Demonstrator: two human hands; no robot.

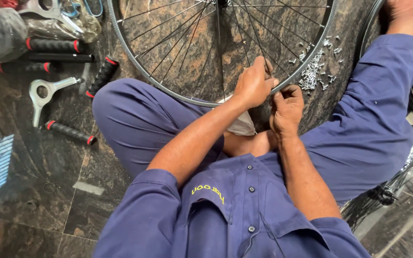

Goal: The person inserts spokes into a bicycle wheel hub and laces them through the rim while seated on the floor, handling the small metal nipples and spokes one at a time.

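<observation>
Dark polished stone floor (34, 191) fills the frame. At upper centre lies a spoked bicycle wheel rim (135, 62); the left hand (253, 85) pinches a spoke (244, 28) at it, the right hand (287, 109) clenches beside the rim's edge. Small metal nipples (311, 71) lie scattered right; black handlebar grips (70, 133) sit upper left.

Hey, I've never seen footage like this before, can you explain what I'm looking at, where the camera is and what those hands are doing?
There is one picture, taken by a camera worn on a person's head, looking down at their own lap and hands. No machine is involved. The person sits on a dark stone floor in blue work clothes. A spoked bicycle wheel lies flat in front of them. The left hand grips a spoke near the rim, and the right hand pinches at the rim just beside it; whatever it holds is too small to tell. A pile of small metal parts lies by the rim. On the left lie black handlebar grips with red ends and a silver wrench.
</observation>
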